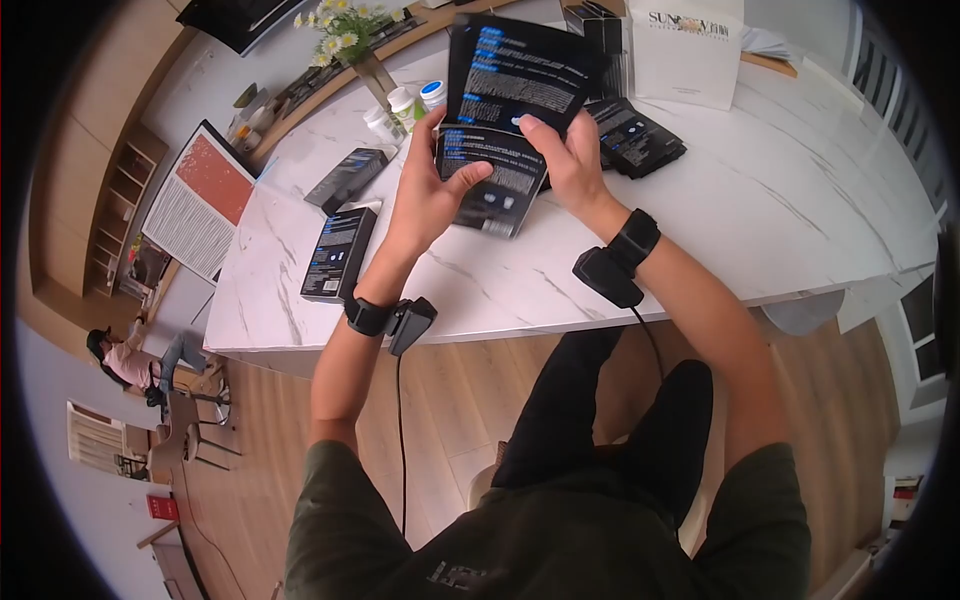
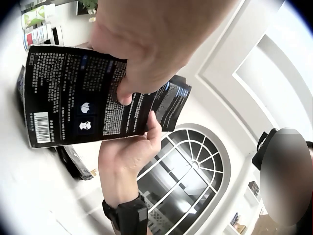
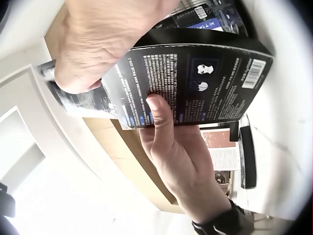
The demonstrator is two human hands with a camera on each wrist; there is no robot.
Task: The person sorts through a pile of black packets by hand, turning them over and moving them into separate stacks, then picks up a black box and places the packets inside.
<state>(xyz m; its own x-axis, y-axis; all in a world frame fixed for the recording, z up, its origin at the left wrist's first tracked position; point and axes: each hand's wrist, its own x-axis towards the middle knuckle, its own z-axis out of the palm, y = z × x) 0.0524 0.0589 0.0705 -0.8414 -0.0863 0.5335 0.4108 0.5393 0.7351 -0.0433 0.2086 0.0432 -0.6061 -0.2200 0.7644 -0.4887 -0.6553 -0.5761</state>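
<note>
My left hand (image 1: pixel 425 195) grips a flat black box (image 1: pixel 512 185) printed with white and blue text, its thumb across the front. A barcode (image 2: pixel 42 127) shows at the box's end in the left wrist view. My right hand (image 1: pixel 575 165) pinches a flat black packet (image 1: pixel 525 72) with similar print, thumb on its face. The packet's lower edge overlaps the box's upper edge, and both are raised over the marble-patterned table (image 1: pixel 700 230). In the right wrist view, the packet's surface looks shiny. To the right of my right hand lies a pile of black packets (image 1: pixel 640 140).
Two more black boxes (image 1: pixel 338 255) (image 1: pixel 347 178) lie left of my left arm. Bottles (image 1: pixel 405 105), a vase of daisies (image 1: pixel 345 40) and a white paper bag (image 1: pixel 685 55) stand at the back. A printed board (image 1: pixel 200 200) is beyond the left edge. A person (image 1: pixel 130 360) sits farther off.
</note>
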